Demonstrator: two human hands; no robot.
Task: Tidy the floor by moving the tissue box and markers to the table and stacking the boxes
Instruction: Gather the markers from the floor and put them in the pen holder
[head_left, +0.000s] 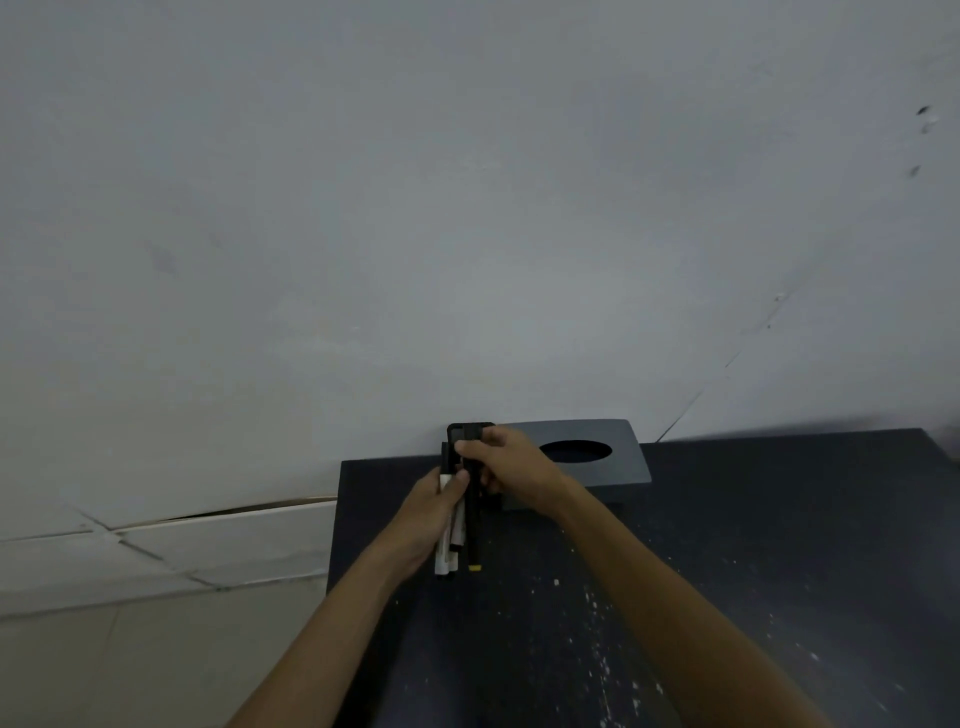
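Both hands meet over the near left part of the dark worktop (727, 571), sharing a bundle of markers (474, 540). The left hand (431, 514) wraps the bundle from the side, with its thumb laid across the barrels, so the loose pens stay together. The right hand (511, 462) curls its fingers round the upper ends, probably to square them up or steady them before they are set down. The markers stand roughly upright, a little tilted. Their lower ends hang just above the worktop or touch it; which of the two I cannot tell. White barrels sit on the left of the bundle and black ones on the right, one of them with a yellow tip.

The grey tissue box (618, 462) already lies on the worktop against the wall (467, 208), just behind the right hand, with its oval opening facing up. That part of the task looks done, and the markers are likely next. No boxes for stacking show here. Pale floor (104, 649) lies to the left, and white specks dot the worktop.
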